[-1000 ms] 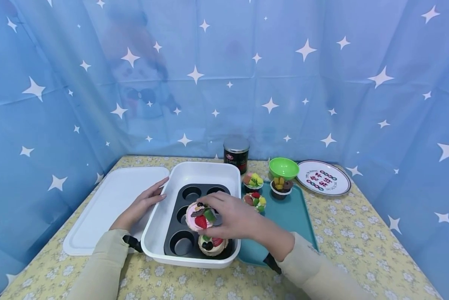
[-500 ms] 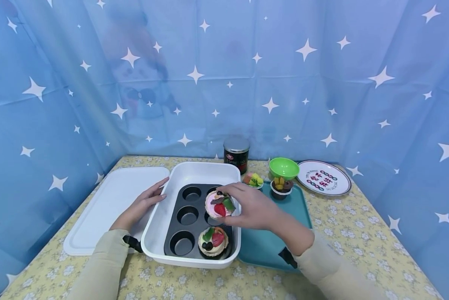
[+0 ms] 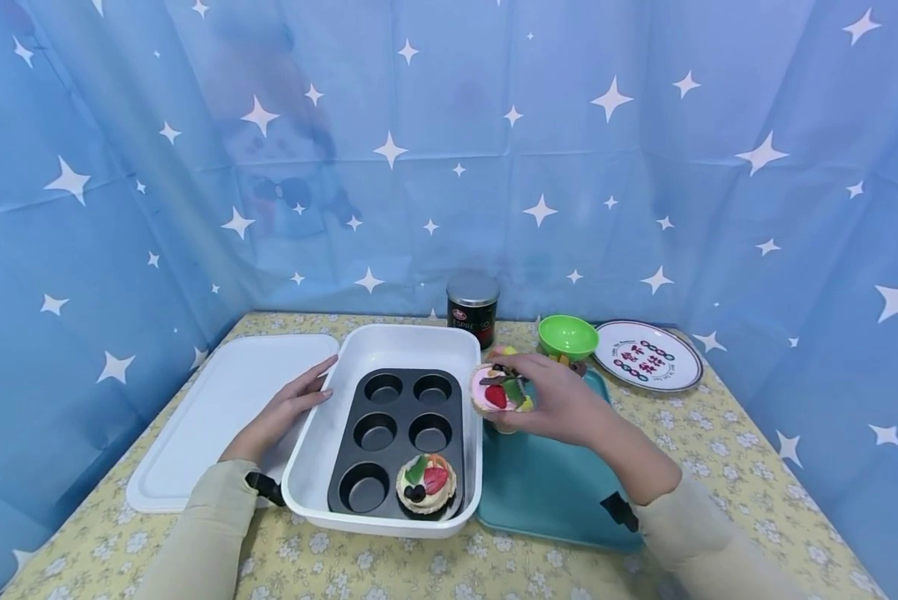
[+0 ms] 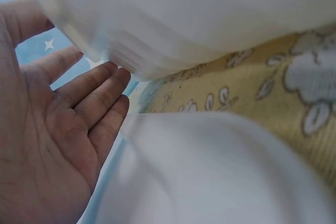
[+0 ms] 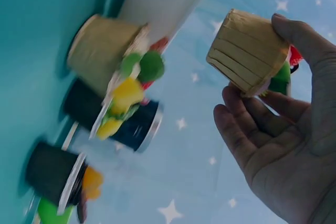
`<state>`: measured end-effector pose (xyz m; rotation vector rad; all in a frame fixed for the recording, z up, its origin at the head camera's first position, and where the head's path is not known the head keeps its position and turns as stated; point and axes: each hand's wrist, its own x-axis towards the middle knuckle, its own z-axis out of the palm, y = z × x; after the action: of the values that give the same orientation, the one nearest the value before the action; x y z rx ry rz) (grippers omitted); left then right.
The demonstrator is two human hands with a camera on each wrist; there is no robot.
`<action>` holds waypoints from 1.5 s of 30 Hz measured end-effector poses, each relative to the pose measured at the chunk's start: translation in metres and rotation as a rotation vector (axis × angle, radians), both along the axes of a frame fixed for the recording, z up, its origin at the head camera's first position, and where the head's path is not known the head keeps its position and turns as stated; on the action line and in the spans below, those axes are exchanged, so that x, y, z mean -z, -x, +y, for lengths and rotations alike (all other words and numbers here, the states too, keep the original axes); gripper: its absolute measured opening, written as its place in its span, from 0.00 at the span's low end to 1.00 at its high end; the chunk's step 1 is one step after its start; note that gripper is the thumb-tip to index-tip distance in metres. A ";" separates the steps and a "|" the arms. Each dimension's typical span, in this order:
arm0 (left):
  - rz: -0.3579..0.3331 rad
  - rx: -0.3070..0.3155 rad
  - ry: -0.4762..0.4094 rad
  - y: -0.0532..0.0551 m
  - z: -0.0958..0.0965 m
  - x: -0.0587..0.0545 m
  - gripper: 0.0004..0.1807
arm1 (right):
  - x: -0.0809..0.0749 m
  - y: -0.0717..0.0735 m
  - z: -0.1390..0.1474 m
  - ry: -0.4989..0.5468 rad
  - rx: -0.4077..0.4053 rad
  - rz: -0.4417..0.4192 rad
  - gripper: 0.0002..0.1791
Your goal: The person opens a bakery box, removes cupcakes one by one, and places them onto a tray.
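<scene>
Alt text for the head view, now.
Right hand holds a pink cupcake up near a teal tray. Left hand is at the side of a white pan, where a dark six-cup muffin tin holds a second cupcake.

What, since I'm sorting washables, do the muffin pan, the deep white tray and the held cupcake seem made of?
Muffin pan: probably coated metal, dark grey with soft sheen in its cups.
White tray: likely plastic, smooth, rounded at the corners.
Cupcake in the right hand: maybe foam or rubber; matte, ridged tan case, but uncertain.
</scene>
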<state>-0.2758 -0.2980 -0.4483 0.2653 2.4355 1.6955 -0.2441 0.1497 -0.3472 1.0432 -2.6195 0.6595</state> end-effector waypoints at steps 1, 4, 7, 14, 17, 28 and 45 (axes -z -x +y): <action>0.005 0.004 0.008 0.000 0.000 0.001 0.36 | 0.001 0.001 0.004 0.002 0.007 0.004 0.41; 0.000 -0.002 0.011 0.000 0.000 0.001 0.35 | 0.003 0.004 0.016 0.006 0.030 0.015 0.40; 0.003 -0.001 0.008 0.000 -0.001 0.002 0.35 | 0.003 0.007 0.027 0.000 0.073 -0.003 0.40; -0.005 -0.008 0.006 -0.002 0.000 0.001 0.35 | 0.008 0.011 0.050 -0.003 0.153 -0.071 0.41; -0.009 -0.005 -0.005 -0.001 0.000 0.000 0.35 | 0.010 0.014 0.059 -0.007 0.181 -0.079 0.41; -0.002 0.007 -0.024 0.002 0.000 0.000 0.35 | 0.015 0.031 0.089 -0.052 0.136 -0.144 0.40; -0.014 0.006 -0.027 0.000 0.001 0.001 0.34 | 0.038 0.043 0.099 -0.171 0.076 -0.336 0.43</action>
<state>-0.2761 -0.2969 -0.4496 0.2631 2.4011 1.7231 -0.2872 0.2486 -0.3849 0.9416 -3.0355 0.6517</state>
